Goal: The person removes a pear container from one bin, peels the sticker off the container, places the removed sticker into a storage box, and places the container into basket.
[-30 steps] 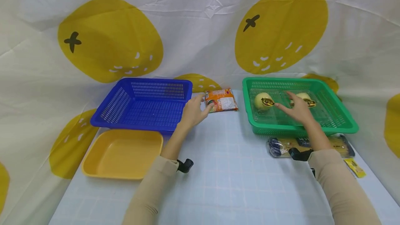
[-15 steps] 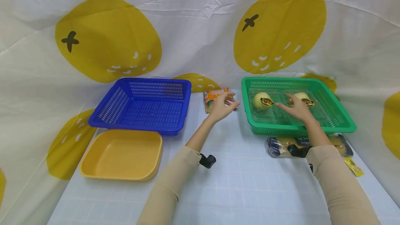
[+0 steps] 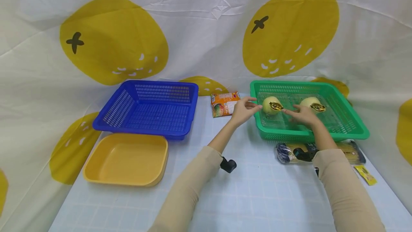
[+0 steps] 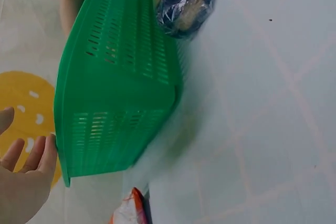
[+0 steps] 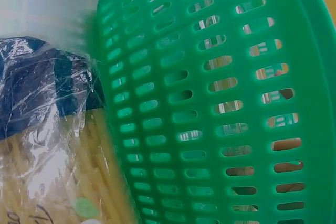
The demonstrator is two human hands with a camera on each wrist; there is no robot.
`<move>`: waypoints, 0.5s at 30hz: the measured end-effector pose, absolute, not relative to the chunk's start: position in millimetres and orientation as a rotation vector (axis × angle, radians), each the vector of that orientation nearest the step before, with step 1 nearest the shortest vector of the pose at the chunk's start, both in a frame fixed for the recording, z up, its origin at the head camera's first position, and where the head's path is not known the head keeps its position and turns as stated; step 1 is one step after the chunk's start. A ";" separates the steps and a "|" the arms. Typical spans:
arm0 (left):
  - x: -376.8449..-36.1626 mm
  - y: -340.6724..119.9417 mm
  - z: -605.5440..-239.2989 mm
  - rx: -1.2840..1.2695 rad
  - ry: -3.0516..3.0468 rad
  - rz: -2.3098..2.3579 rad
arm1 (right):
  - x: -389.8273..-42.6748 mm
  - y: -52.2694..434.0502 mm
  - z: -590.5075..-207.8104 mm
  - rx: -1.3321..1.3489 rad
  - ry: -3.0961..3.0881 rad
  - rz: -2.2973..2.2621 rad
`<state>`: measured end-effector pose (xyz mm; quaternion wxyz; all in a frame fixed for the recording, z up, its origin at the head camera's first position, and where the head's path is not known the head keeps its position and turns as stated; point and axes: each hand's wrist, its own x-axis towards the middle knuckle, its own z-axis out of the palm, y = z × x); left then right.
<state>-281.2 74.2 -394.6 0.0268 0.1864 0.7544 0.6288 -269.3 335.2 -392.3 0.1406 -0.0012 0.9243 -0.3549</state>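
- The left hand point(image 3: 243, 112), right of the centre of the head view, is just beside the left rim of the green basket point(image 3: 265, 132); its fingers are loosely bent and grasp nothing.
- The right hand point(image 3: 306, 116) is inside this basket, at the right of the frame; thumb and fingers stand apart, without any visible grasp. Whether it touches anything, I cannot tell.
- The first pale fruit point(image 3: 268, 106) lies left of this hand, the second pale fruit point(image 3: 309, 101) just above it, both with black-and-yellow labels.
- Below the basket lies the noodle-like pack point(image 3: 289, 154).
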 end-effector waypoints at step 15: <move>-279.4 110.4 -381.8 0.595 2.127 1.794 | -273.5 338.2 -392.8 0.098 2.337 -1.222</move>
